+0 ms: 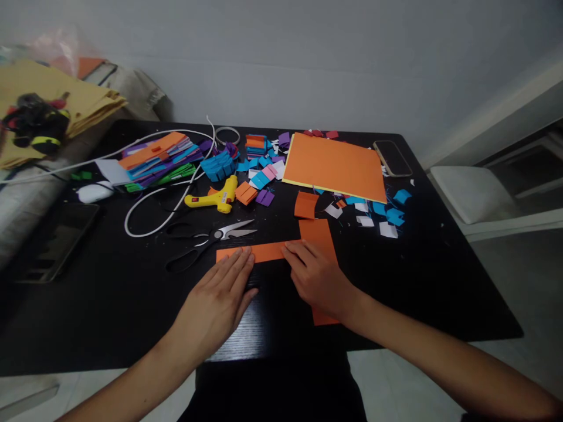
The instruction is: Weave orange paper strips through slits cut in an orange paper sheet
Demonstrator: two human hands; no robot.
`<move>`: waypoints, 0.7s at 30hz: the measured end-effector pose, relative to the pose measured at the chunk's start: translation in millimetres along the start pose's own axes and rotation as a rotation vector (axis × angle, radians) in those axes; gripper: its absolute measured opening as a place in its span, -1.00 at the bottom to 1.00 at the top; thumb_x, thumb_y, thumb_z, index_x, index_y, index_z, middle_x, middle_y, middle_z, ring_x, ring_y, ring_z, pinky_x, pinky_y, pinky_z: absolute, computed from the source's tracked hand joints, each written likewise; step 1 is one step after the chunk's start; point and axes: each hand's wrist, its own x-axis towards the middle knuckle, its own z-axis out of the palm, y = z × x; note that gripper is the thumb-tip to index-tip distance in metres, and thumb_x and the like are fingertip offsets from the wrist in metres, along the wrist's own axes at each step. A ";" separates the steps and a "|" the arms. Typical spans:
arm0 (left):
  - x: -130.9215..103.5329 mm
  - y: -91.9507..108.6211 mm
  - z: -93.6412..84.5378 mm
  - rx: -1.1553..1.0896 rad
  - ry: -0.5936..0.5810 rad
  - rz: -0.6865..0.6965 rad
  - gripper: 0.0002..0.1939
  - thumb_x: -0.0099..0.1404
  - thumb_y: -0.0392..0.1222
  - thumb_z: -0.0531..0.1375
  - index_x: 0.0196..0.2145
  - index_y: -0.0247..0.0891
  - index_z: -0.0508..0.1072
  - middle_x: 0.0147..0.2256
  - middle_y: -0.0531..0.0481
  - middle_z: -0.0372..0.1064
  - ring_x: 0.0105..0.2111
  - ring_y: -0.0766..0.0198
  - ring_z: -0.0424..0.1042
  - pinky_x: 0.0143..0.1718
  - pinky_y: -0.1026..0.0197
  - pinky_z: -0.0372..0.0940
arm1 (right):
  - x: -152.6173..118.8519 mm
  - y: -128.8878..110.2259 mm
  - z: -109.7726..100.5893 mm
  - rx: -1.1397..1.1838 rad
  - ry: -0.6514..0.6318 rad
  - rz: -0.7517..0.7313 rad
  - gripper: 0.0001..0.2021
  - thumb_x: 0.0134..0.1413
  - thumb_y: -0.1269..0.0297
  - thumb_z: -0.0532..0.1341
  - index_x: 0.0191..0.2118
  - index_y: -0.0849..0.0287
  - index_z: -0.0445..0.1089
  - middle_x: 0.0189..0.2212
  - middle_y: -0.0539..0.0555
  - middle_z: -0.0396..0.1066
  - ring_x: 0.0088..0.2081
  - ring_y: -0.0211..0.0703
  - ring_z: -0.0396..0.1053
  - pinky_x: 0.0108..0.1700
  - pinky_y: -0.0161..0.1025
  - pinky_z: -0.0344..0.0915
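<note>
A long orange paper strip (268, 252) lies crosswise on the black table. My left hand (222, 293) rests flat on the strip's left part, fingers stretched out and thumb apart. My right hand (323, 278) has its fingers bent and pressed together on the strip near its right end; that end is partly hidden beneath them. Under my right hand and wrist lies a wider orange paper piece (319, 231), upright to the strip, partly covered. Just above it sits a small folded orange paper piece (305, 205). Black-handled scissors (217, 235) lie with blades apart, beyond my left hand.
A yellow glue gun (215, 196) lies behind the scissors, near a looping white cable (127, 220). Stacked coloured paper (158, 155), small cut pieces (264, 176) and a large orange sheet (336, 164) fill the back. Phones lie at right (393, 158) and left (61, 240).
</note>
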 end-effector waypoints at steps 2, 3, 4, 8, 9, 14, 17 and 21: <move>-6.9 -5.0 -2.2 0.010 0.008 0.001 -0.49 0.56 -0.11 0.06 0.29 -0.52 0.35 0.33 -0.40 0.28 0.29 -0.11 0.38 0.25 -0.15 0.39 | 0.1 -0.3 -1.2 0.002 0.001 0.000 -0.63 0.34 0.54 0.05 0.10 0.56 0.51 0.06 0.40 0.54 0.10 0.18 0.44 0.20 0.08 0.45; -10.3 -7.2 -3.1 0.013 0.014 -0.007 -0.49 0.57 -0.11 0.06 0.29 -0.52 0.35 0.33 -0.41 0.28 0.29 -0.10 0.39 0.25 -0.15 0.39 | 0.2 -1.2 -2.3 0.016 0.003 0.011 -0.63 0.35 0.53 0.05 0.10 0.54 0.51 0.06 0.40 0.54 0.10 0.18 0.44 0.21 0.08 0.44; -13.4 -9.0 -3.8 0.015 0.016 -0.018 -0.49 0.57 -0.10 0.05 0.30 -0.51 0.35 0.33 -0.41 0.28 0.28 -0.10 0.39 0.25 -0.16 0.39 | 0.1 -2.9 -3.6 0.036 0.000 0.035 -0.64 0.37 0.50 0.07 0.12 0.51 0.50 0.06 0.41 0.53 0.10 0.18 0.44 0.22 0.09 0.43; -21.1 -11.3 -4.0 0.021 0.019 -0.041 -0.45 0.57 -0.06 0.04 0.33 -0.51 0.30 0.32 -0.43 0.29 0.28 -0.11 0.39 0.26 -0.18 0.37 | -1.4 -17.1 -9.6 0.103 -0.075 0.182 -0.57 0.42 0.14 0.16 0.28 0.18 0.41 0.15 0.46 0.43 0.18 0.32 0.39 0.16 0.28 0.42; -21.7 -10.8 -3.7 0.022 0.020 -0.044 -0.45 0.57 -0.06 0.04 0.33 -0.52 0.30 0.32 -0.43 0.29 0.29 -0.11 0.39 0.26 -0.19 0.37 | -1.9 -21.4 -10.6 0.100 -0.091 0.196 -0.52 0.41 0.05 0.18 0.32 0.11 0.38 0.18 0.47 0.40 0.22 0.38 0.36 0.16 0.36 0.39; -21.6 -8.2 -3.0 -0.001 0.019 -0.072 -0.46 0.56 -0.07 0.05 0.34 -0.48 0.29 0.32 -0.42 0.29 0.31 -0.11 0.36 0.29 -0.18 0.34 | -5.7 -31.3 -13.4 0.079 -0.117 0.238 -0.40 0.38 -0.08 0.16 0.35 0.19 0.33 0.24 0.54 0.32 0.30 0.47 0.29 0.23 0.46 0.30; -21.9 -7.9 -3.0 -0.028 0.019 -0.081 -0.45 0.56 -0.08 0.06 0.36 -0.44 0.27 0.33 -0.40 0.29 0.31 -0.12 0.36 0.29 -0.20 0.34 | -10.7 -25.0 -17.2 0.072 -0.106 0.258 -0.44 0.41 -0.03 0.14 0.29 0.28 0.40 0.23 0.55 0.34 0.30 0.43 0.30 0.27 0.42 0.30; -22.5 -7.8 -1.9 -0.032 0.024 -0.088 -0.43 0.56 -0.09 0.06 0.38 -0.46 0.24 0.34 -0.40 0.27 0.31 -0.12 0.35 0.30 -0.20 0.32 | -23.1 -11.1 -24.4 0.000 -0.077 0.273 -0.48 0.43 0.01 0.13 0.19 0.38 0.48 0.19 0.56 0.39 0.27 0.43 0.34 0.26 0.41 0.33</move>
